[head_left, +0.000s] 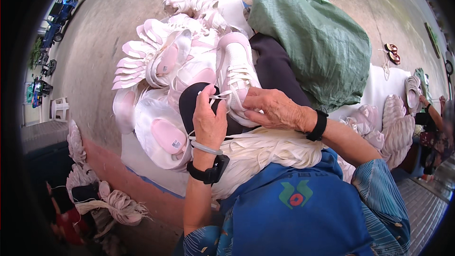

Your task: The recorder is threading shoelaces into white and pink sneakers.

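Note:
A white and pink sneaker [234, 64] lies in front of me, toe pointing away, its white laces partly threaded. My left hand [209, 122] is closed in a pinch on a white shoelace [222, 96] that runs to the sneaker's eyelets. On the right side of the same shoe, near its opening, my right hand [275, 108] is closed, its fingertips on the upper. Whether it also has a lace is hidden. Below both hands a thick bundle of cream-white laces [272, 149] rests across my blue apron [303, 218]. Dark fabric [189, 106] shows beside my left hand.
A heap of similar shoe uppers [161, 61] spreads to the far left. Beyond my right hand lies a green woven sack [313, 38]. More uppers [398, 123] are at the right, near another person's arm [433, 114]. Uppers and laces [116, 206] also lie at the lower left.

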### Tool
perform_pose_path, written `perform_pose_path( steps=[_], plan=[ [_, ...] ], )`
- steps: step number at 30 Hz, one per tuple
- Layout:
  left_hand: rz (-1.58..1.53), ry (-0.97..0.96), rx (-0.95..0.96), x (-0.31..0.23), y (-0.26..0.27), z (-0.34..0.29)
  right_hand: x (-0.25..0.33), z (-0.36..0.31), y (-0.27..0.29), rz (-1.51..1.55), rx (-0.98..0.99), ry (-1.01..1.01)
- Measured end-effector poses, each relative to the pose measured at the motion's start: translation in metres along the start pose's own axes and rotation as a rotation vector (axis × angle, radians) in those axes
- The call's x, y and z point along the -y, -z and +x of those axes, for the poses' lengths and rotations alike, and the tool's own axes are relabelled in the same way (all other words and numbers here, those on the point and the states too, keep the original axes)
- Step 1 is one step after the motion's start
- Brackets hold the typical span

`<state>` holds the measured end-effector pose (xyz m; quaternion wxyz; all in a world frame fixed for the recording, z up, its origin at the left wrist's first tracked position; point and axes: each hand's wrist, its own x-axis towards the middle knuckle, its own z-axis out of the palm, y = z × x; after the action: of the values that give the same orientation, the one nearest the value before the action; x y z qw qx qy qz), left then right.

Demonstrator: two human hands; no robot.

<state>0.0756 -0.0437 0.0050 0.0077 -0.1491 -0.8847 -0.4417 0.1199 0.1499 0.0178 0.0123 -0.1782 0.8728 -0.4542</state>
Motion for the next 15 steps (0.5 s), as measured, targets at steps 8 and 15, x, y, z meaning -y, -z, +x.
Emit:
perform_pose_path(
  steps=[8, 15],
  plan=[
    [0.237, 0.033, 0.294, 0.004, 0.002, 0.016, -0.005, -0.002, 0.002, -0.203, 0.088, -0.031],
    [0.26, 0.113, 0.32, 0.014, 0.023, 0.04, -0.019, -0.004, -0.003, -0.447, 0.077, -0.098]
  ],
)
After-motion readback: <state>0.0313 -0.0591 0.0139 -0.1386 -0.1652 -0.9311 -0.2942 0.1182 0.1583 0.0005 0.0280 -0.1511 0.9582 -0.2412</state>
